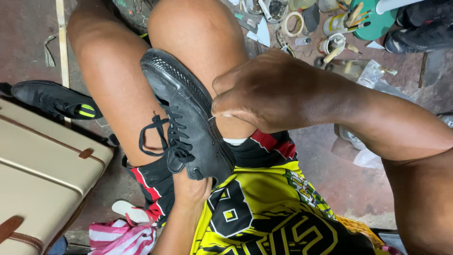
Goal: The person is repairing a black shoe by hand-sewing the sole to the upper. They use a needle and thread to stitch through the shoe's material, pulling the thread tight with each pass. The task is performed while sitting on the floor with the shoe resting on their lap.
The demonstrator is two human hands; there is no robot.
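I see a black lace-up shoe (pixel 188 118) at centre frame, wedged btwn the person's two bare knees, toe pointing to upper left, sole edge turned toward the right knee, heel down toward the lap. Laces (pixel 158 137) hang loose off its left side in a bow.

Right hand (pixel 271 92) comes in from the right edge, forearm across the frame. It's closed into a tight pinch, thumb and fingers pressed together right at the shoe's sole edge, mid-frame. Looks like a thin pale thread or needle in the pinch, but too small for me to be sure.

Left hand (pixel 191 189) sits lower centre, under the heel end of the shoe. Mostly hidden by the shoe, so I can't tell how far the fingers wrap; the palm side is up against the heel, propping it.

Around them: a yellow-and-black jersey (pixel 264 212) fills lower centre. A cream suitcase w/ brown straps (pixel 42 174) is at lower left. A second black shoe (pixel 54 99) lies on the floor at left, just above the suitcase. Pink-and-white striped cloth (pixel 120 236) at bottom left. Upper right of frame has clutter on the floor: a tape roll (pixel 293 23), small pots and brushes, more dark shoes (pixel 420 28).
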